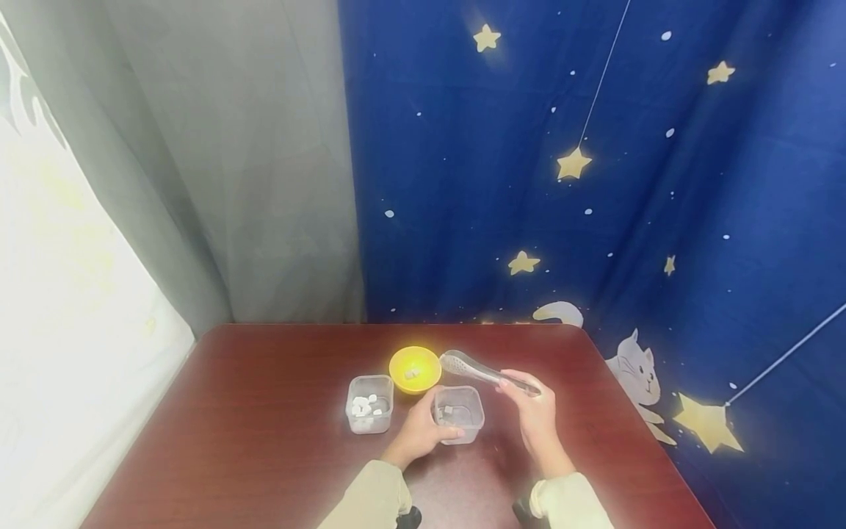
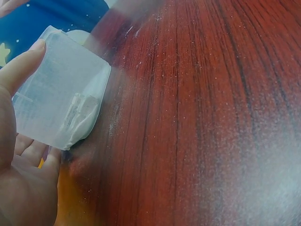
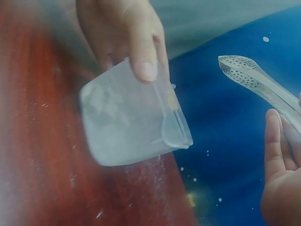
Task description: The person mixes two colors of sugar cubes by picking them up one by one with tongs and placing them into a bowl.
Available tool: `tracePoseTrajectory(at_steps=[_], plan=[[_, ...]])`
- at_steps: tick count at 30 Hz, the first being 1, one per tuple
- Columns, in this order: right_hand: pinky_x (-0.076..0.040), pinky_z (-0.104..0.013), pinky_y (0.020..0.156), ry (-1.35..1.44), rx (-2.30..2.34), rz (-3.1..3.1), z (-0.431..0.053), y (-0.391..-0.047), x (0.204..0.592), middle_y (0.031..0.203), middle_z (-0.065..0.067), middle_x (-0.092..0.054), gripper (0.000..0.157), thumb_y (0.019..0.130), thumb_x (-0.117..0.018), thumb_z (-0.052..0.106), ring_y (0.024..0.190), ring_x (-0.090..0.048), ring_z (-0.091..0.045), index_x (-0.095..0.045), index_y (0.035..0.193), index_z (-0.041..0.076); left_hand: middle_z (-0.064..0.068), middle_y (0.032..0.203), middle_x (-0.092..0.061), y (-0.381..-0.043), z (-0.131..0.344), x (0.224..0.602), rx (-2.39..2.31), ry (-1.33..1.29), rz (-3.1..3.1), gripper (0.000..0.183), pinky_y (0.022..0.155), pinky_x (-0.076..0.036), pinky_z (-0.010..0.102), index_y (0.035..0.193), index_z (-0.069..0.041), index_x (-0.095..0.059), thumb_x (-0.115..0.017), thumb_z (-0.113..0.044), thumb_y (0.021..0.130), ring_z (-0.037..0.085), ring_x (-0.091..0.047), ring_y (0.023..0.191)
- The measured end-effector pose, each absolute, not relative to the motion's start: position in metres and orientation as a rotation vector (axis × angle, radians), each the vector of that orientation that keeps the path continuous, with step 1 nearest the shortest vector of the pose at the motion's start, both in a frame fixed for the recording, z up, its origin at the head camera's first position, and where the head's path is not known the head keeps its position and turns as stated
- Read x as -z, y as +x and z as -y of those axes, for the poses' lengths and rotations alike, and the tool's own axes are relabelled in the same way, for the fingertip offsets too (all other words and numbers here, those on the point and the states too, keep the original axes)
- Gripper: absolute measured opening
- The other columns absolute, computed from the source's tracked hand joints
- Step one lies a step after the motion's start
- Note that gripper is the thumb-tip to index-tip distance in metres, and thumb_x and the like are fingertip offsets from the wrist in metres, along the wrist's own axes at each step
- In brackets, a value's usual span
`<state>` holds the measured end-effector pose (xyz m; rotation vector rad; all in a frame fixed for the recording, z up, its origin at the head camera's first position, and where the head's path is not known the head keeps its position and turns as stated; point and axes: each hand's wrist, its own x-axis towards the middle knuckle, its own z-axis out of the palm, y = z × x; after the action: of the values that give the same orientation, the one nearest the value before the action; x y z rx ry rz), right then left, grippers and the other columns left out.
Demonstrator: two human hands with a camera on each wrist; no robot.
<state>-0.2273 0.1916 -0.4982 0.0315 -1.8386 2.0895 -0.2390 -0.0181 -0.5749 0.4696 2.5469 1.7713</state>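
My left hand grips a clear plastic container from its left side, thumb along the near wall and fingers behind. A few pale pieces lie at its bottom. In the right wrist view the container is held close over the wooden table. My right hand holds metal tongs by the handle end. Their perforated tips point left, toward the yellow bowl, and are slightly apart with nothing between them. Inside the bowl rest some pale pieces.
A second clear container with several white pieces stands left of the bowl. The dark red wooden table ends at a grey curtain and a blue star-patterned curtain. White cloth hangs at the left.
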Motion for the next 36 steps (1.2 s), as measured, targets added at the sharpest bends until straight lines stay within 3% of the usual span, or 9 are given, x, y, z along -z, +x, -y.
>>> tracePoseTrajectory(at_steps=[6, 13, 23, 30, 36], plan=[[-0.057, -0.031, 0.071, 0.066, -2.115, 1.805, -0.183, -0.234, 0.490, 0.088, -0.013, -0.072, 0.028, 0.080, -0.076, -0.002, 0.077, -0.070, -0.033, -0.068, 0.104, -0.012, 0.009, 0.122, -0.060, -0.238, 0.017, 0.575, -1.752, 0.460, -2.570, 0.085, 0.097, -0.043, 0.048, 0.138, -0.009, -0.046, -0.089, -0.028, 0.067, 0.028, -0.057, 0.109], [-0.056, -0.033, 0.074, 0.090, -2.143, 1.740, -0.172, -0.242, 0.484, 0.089, -0.012, -0.072, 0.029, 0.081, -0.075, -0.002, 0.075, -0.071, -0.027, -0.066, 0.105, -0.014, 0.011, 0.124, -0.059, -0.238, 0.017, 0.575, -1.738, 0.466, -2.583, 0.087, 0.098, -0.042, 0.050, 0.140, -0.007, -0.045, -0.089, -0.029, 0.068, 0.029, -0.056, 0.111], [-0.056, -0.034, 0.076, 0.129, -2.163, 1.685, -0.163, -0.250, 0.478, 0.090, -0.012, -0.072, 0.030, 0.081, -0.075, -0.001, 0.084, -0.067, -0.041, -0.066, 0.107, -0.012, 0.010, 0.121, -0.061, -0.241, 0.017, 0.578, -1.748, 0.467, -2.624, 0.087, 0.097, -0.043, 0.048, 0.138, -0.007, -0.047, -0.089, -0.030, 0.066, 0.027, -0.058, 0.109], [-0.056, -0.033, 0.076, 0.098, -2.193, 1.686, -0.168, -0.251, 0.483, 0.091, -0.011, -0.072, 0.032, 0.080, -0.075, -0.003, 0.079, -0.070, -0.029, -0.065, 0.109, -0.013, 0.009, 0.121, -0.061, -0.241, 0.017, 0.577, -1.736, 0.447, -2.619, 0.088, 0.097, -0.043, 0.048, 0.139, -0.007, -0.046, -0.090, -0.030, 0.066, 0.027, -0.057, 0.109], [-0.056, -0.037, 0.078, 0.103, -2.193, 1.762, -0.178, -0.249, 0.490, 0.089, -0.012, -0.072, 0.031, 0.081, -0.074, -0.003, 0.081, -0.070, -0.031, -0.065, 0.109, -0.014, 0.009, 0.120, -0.061, -0.239, 0.016, 0.574, -1.761, 0.440, -2.591, 0.086, 0.097, -0.043, 0.048, 0.138, -0.009, -0.047, -0.089, -0.028, 0.066, 0.027, -0.057, 0.109]])
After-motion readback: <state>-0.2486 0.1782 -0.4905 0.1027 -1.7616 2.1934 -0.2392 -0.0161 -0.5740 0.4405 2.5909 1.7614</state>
